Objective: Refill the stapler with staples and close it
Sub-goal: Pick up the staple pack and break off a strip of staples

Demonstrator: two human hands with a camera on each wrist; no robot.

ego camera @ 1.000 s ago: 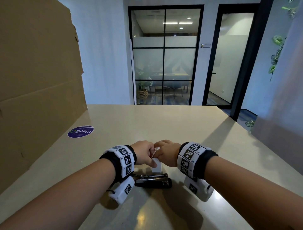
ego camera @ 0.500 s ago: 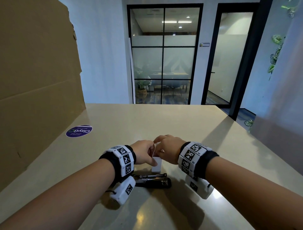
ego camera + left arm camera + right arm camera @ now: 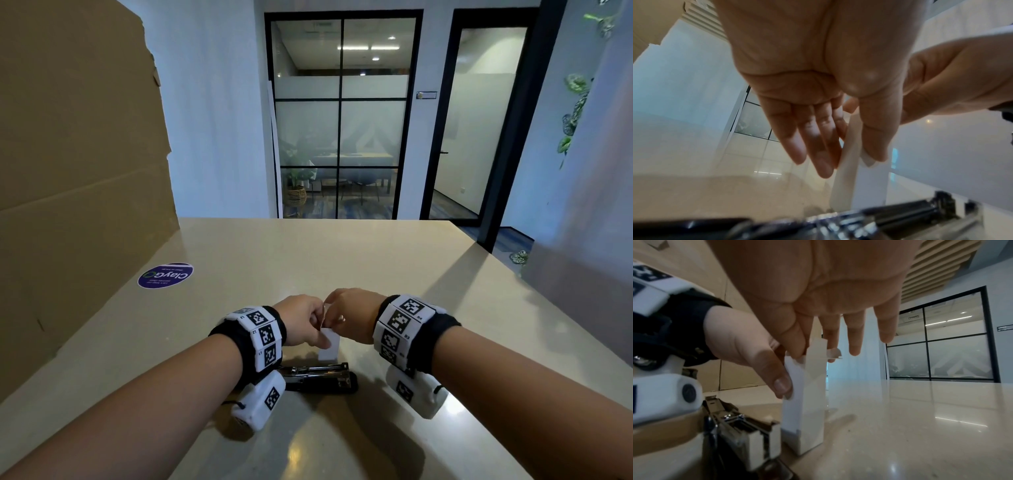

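My left hand (image 3: 301, 320) steadies small white cardboard staple box (image 3: 804, 402) | right hand (image 3: 349, 317) pinches its top flap | risk: upright box tips beside open black metal stapler (image 3: 318, 377)

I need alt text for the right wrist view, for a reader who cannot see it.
The right hand opens the top flap of a small white box standing upright on a beige table, while the left hand pinches its side. An open stapler lies beside it.

Open black stapler (image 3: 318, 380) beside upright white box (image 3: 329, 347)

Head view looks down over the table (image 3: 342, 260); wrist views sit low, close — sharing, seemingly, the white box (image 3: 807, 402).
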